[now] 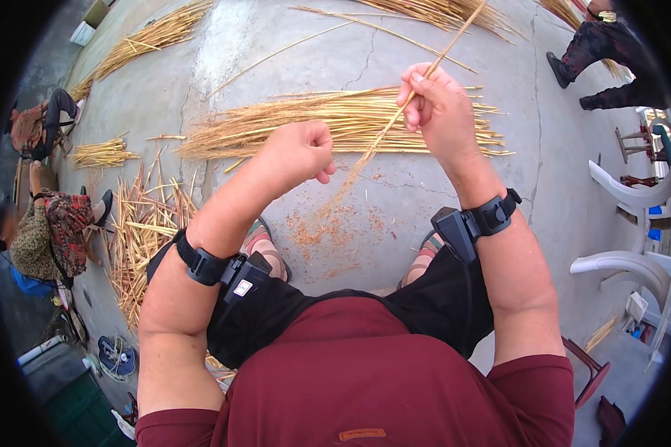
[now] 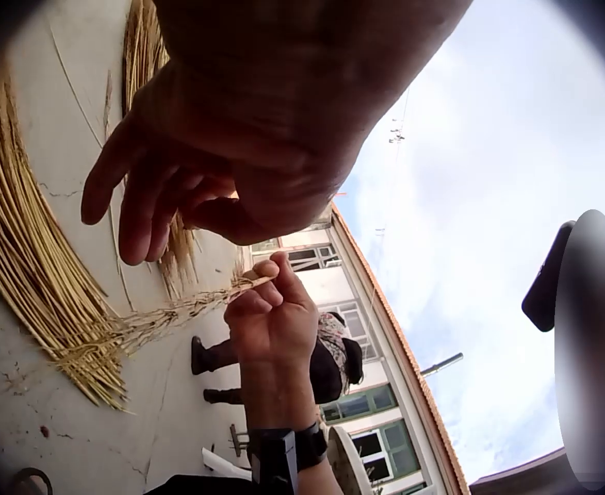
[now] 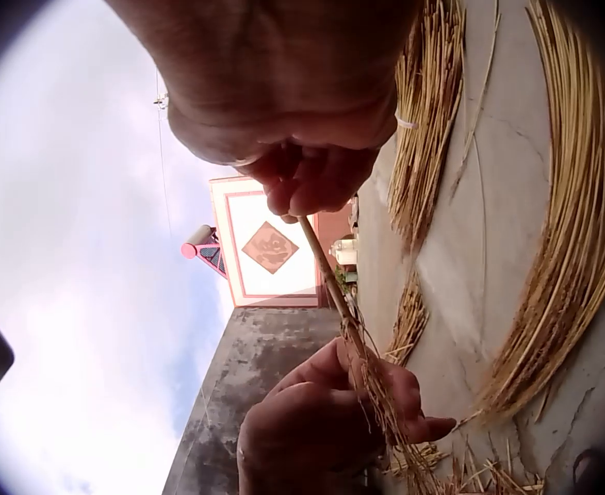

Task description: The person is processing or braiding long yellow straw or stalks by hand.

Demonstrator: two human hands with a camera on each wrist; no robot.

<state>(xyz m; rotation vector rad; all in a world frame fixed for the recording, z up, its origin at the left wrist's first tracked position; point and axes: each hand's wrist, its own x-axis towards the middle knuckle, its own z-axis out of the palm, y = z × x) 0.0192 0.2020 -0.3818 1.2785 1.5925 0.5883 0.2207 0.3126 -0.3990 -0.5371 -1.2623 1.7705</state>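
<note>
A long dry straw stalk (image 1: 386, 132) with a feathery, branching tip slants across the head view. My right hand (image 1: 443, 104) pinches it between thumb and fingers, and its thin bare end points up and away. The feathery end hangs down toward my left hand (image 1: 298, 153), which is raised to the left of it with loosely bent fingers. In the left wrist view, those fingers (image 2: 137, 201) are spread and hold nothing. Beyond both hands, a wide bundle of similar stalks (image 1: 306, 119) lies on the concrete floor.
Broken stalk pieces (image 1: 149, 231) are heaped at left, beside a short bundle (image 1: 104, 153). More bundles (image 1: 153, 37) lie farther back. Brown chaff (image 1: 324, 238) is scattered between my feet. Seated people (image 1: 56, 231) are at left, a person in dark clothes (image 1: 611, 63) and white chairs (image 1: 626, 186) at right.
</note>
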